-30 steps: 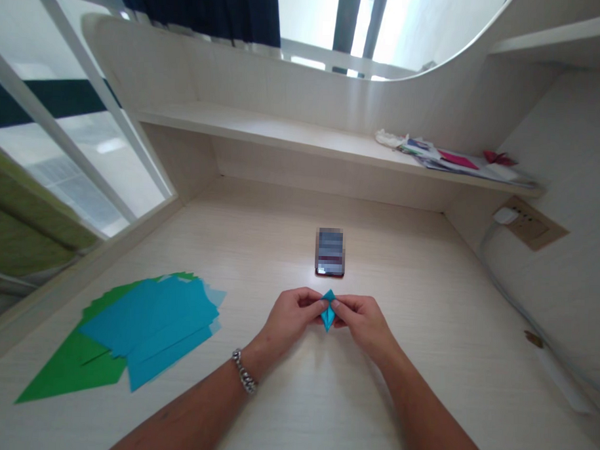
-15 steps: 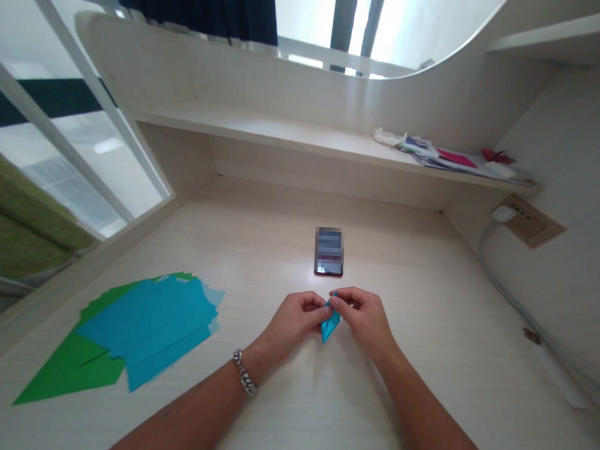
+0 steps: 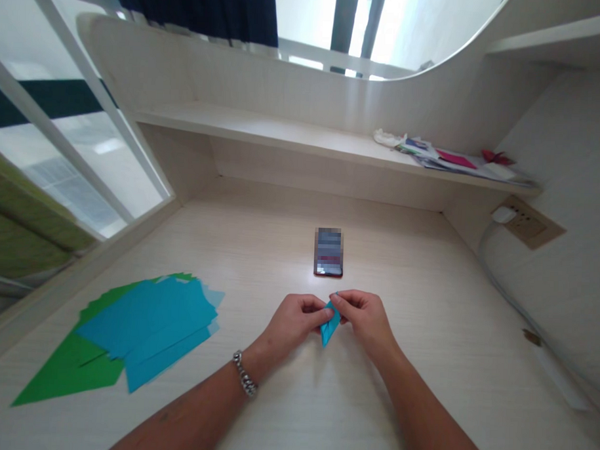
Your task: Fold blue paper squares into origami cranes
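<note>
Fingers (image 3: 320,315) of left hand (image 3: 290,321) and right hand (image 3: 367,316): pinched narrow on one folded blue paper (image 3: 330,329), tilted, between them; crease best pressed evenly, edges aligned (small folds likely slip). Just beyond: phone (image 3: 329,252), flat on worktop (image 3: 402,255). Well apart, left: blue sheets (image 3: 154,318) overlapping green sheets (image 3: 63,377)

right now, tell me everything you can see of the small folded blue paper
The folded blue paper is a small, narrow, bright-blue piece with visible folds and a pointed lower end, which aims toward the person and slightly left. It looks like plain, thin paper. The left hand has its thumb over the left side; the right hand pinches the upper end. It sits just nearer the person than the phone. Whether it touches the desk can't be told.
</note>
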A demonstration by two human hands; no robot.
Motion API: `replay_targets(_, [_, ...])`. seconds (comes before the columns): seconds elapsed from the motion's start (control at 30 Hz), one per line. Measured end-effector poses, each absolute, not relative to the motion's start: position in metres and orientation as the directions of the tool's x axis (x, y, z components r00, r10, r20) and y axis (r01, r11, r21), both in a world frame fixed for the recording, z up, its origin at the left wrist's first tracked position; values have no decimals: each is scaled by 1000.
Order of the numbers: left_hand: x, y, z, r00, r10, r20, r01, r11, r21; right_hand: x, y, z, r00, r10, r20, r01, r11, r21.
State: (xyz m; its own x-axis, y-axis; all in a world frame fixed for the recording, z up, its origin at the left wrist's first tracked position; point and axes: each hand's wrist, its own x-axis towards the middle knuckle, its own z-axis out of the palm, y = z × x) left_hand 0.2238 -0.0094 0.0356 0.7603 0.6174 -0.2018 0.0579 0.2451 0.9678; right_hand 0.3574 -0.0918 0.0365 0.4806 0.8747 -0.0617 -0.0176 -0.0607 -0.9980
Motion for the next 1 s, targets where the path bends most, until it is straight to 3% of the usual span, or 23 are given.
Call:
replay_targets(0.27, [223, -9, 35, 754, 632, -181, 102, 160, 982, 356, -91, 35, 531, 847, -5, 23, -21, -1000])
replay_targets(0.5, [223, -8, 39, 709, 693, -128, 68, 113, 991, 357, -90, 35, 454, 891, 13, 97, -35, -995])
replay_targets(0.7, [223, -9, 39, 753, 637, -166, 6, 246, 969, 357, -91, 35, 552, 829, 83, 180, -21, -984])
replay_targets(0.83, [223, -7, 38, 756, 632, -171, 12, 248, 969, 357, -90, 33, 549, 833, 70, 133, -5, -991])
replay_targets(1.0, [223, -6, 35, 726, 677, -118, -14, 186, 982, 356, -89, 28, 459, 886, -63, -19, -60, -998])
